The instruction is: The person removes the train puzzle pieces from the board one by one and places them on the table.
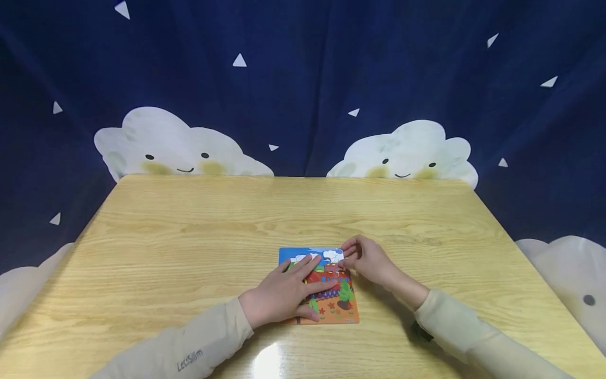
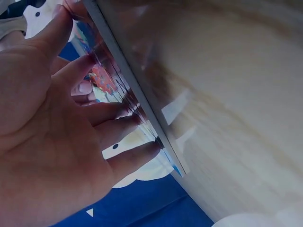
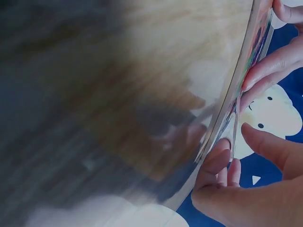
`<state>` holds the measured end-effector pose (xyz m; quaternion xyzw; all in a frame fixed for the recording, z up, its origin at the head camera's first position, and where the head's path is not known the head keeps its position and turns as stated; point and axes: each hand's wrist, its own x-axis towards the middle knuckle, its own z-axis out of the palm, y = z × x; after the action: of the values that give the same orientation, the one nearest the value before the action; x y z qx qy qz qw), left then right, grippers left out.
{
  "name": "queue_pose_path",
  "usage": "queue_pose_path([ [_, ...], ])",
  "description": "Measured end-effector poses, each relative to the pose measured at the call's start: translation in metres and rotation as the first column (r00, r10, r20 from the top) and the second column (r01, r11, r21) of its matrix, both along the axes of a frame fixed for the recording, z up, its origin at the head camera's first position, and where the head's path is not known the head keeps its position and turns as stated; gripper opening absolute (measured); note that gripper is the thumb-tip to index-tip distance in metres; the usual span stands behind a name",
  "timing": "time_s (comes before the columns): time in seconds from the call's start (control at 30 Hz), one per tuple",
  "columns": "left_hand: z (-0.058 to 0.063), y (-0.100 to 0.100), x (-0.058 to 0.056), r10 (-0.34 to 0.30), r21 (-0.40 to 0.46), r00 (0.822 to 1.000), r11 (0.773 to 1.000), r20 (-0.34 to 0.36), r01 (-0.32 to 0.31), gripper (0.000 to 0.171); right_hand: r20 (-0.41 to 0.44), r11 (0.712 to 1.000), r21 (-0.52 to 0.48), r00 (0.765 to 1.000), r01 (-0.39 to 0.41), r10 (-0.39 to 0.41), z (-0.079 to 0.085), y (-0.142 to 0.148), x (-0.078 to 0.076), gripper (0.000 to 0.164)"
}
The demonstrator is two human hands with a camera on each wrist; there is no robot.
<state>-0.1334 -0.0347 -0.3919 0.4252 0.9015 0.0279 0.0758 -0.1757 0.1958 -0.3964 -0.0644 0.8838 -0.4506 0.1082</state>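
A flat picture puzzle (image 1: pixel 347 314) with a red train, green trees and an orange ground lies on the table. My left hand (image 1: pixel 284 291) rests across its left and middle part, fingers spread and fairly straight, covering part of the picture. At the puzzle's upper right corner, my right hand (image 1: pixel 371 261) pinches a thin puzzle piece (image 3: pixel 235 130) between thumb and fingers. In the right wrist view that piece stands slightly tilted up from the board. The left wrist view has the left fingertips (image 2: pixel 154 146) against the puzzle's top face.
The light wooden table (image 1: pixel 189 226) extends around the puzzle on all sides. Behind it hangs a dark blue curtain (image 1: pixel 303 79) with white triangles and smiling clouds. A dark object (image 1: pixel 421 332) shows under the right sleeve's cuff.
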Motion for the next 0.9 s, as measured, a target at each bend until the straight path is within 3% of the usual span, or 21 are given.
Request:
queue_pose_path([
  [0.3, 0.001, -0.002, -0.001, 0.004, -0.004, 1.000, 1.000, -0.004, -0.004, 0.067, -0.086, 0.997, -0.039, 0.995, -0.060, 0.057, 0.001, -0.006, 0.000, 0.035],
  [0.5, 0.000, -0.003, -0.001, 0.002, -0.013, 1.000, 1.000, 0.006, -0.002, 0.067, -0.097, 0.996, -0.045, 0.992, -0.083, 0.079, 0.005, 0.012, -0.001, 0.031],
  [0.67, 0.000, -0.002, 0.000, 0.008, -0.009, 1.000, 1.000, 0.029, -0.008, 0.068, -0.116, 0.998, -0.026, 0.992, -0.051, 0.048, 0.010, 0.057, -0.005, 0.031],
  [0.9, -0.002, 0.000, 0.002, 0.018, -0.019, 0.999, 1.000, 0.029, -0.017, 0.069, -0.163, 0.997, 0.076, 0.986, -0.003, 0.016, 0.009, 0.150, -0.008, 0.028],
])
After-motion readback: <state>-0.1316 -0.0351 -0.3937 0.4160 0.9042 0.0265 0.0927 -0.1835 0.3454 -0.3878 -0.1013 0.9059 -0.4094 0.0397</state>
